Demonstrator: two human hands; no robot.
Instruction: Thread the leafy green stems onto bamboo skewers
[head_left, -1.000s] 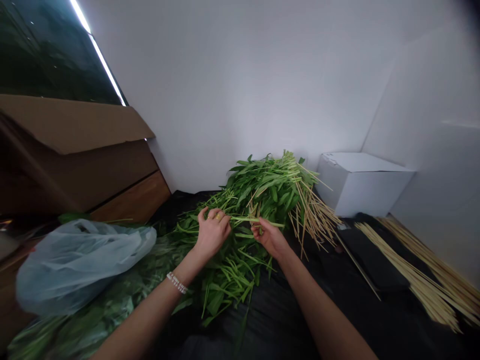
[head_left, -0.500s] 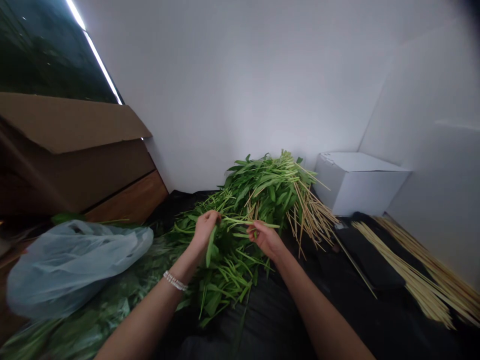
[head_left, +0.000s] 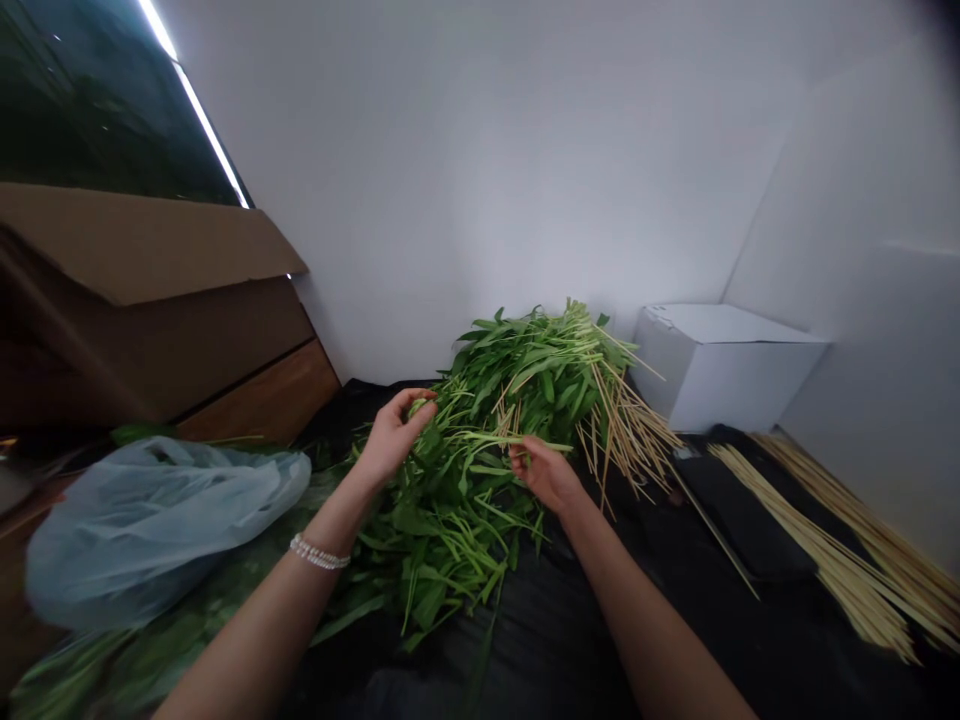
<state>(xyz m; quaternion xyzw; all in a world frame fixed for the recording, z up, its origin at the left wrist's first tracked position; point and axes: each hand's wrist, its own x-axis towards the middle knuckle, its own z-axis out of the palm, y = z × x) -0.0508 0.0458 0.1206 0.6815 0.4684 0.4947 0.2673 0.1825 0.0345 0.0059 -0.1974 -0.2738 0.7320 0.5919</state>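
Leafy green stems, which look like water spinach, lie in a loose pile on black sheeting in front of me. My right hand pinches a pale green stem that lies sideways over the pile, its cut end poking out past my fingers to the right. My left hand hovers over the pile's left side, thumb and fingers apart, with nothing visible in it. Behind both hands rests a heap of greens with thin wooden sticks fanning out from its right side.
At the right lie bundles of wooden sticks beside a dark flat case. A white box stands against the wall. To my left are a bluish plastic bag, bagged greens and a cardboard box.
My left hand has come off the stem, moved left and up, and opened. The right hand still holds the stem and has shifted slightly right.
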